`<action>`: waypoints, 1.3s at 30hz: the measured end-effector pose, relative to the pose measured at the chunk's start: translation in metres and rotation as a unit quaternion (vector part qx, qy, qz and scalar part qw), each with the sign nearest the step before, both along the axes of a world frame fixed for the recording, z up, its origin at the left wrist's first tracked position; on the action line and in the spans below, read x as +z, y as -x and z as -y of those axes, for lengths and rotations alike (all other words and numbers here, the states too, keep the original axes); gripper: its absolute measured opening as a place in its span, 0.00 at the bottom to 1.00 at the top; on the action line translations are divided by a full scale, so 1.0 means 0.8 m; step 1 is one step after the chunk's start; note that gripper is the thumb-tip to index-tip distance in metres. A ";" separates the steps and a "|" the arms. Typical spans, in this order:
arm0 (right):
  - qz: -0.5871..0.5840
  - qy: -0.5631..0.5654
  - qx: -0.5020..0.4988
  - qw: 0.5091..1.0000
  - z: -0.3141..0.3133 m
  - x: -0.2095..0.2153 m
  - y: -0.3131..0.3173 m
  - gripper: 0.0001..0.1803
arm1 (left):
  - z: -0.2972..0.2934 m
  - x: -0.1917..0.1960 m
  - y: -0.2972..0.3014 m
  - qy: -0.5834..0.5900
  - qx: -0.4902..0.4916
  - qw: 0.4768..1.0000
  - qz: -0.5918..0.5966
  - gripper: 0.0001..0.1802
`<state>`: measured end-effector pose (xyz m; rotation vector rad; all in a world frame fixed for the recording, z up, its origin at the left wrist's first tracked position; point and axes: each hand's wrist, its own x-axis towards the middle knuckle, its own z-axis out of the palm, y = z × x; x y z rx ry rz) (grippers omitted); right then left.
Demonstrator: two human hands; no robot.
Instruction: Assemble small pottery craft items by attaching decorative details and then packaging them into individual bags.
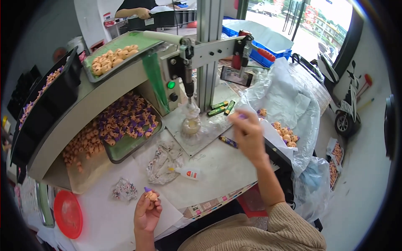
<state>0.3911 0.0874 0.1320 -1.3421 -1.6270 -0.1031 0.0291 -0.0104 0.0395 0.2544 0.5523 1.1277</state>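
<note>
My left hand (146, 214) is closed around a small peach-coloured doll figure (151, 195) with a purple top, held low over the white table covering. Raised at the right of the press, my right hand (250, 136) is blurred, its fingers curled together. A purple bit shows at its fingertips, too smeared to name. A white glue bottle (187, 172) with an orange tip lies between the hands on a crumpled clear plastic bag (164, 164). Left of it is a small speckled plastic bundle (124, 189).
A bench press (189, 83) stands at the centre. A dark tray (118, 159) of purple-and-peach figures sits under the shelf; another tray (90, 69) above holds doll heads. Right are a plastic-lined bin (299, 113) with more pieces and a phone (237, 76). A red basin (68, 214) stands left.
</note>
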 end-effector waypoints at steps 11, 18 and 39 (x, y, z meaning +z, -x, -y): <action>0.171 0.285 -0.212 0.919 0.095 0.021 -0.203 0.16 | -0.055 0.046 -0.026 -0.041 -0.023 0.992 -0.115 0.15; 0.008 0.161 -0.154 0.975 0.100 0.060 -0.121 0.11 | -0.149 0.076 -0.091 -0.062 -0.101 0.962 -0.245 0.14; 0.020 0.019 0.151 0.988 0.029 0.097 0.046 0.10 | -0.261 0.004 -0.203 -0.417 0.130 0.696 -0.569 0.15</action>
